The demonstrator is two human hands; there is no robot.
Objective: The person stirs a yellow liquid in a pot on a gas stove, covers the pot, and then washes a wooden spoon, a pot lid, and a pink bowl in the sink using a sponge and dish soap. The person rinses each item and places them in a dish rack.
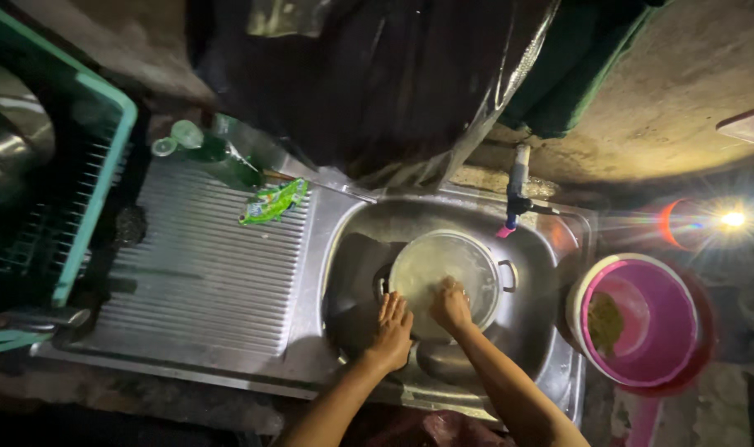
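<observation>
Steel sink (pixel 559 348) holds a pot (pixel 447 277); right hand (pixel 451 305) inside, left hand (pixel 392 331) beside, fingers flat, ungripping.

Head view, steeply down, dim sink (pixel 356 217).

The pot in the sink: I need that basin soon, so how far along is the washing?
Done: nothing looks finished; the ribbed draining board holds no washed dish, only a green packet and a bottle. In hand: the right hand is inside the metal pot, the left hand at its rim. Left: a second vessel sits below the pot in the sink.
</observation>
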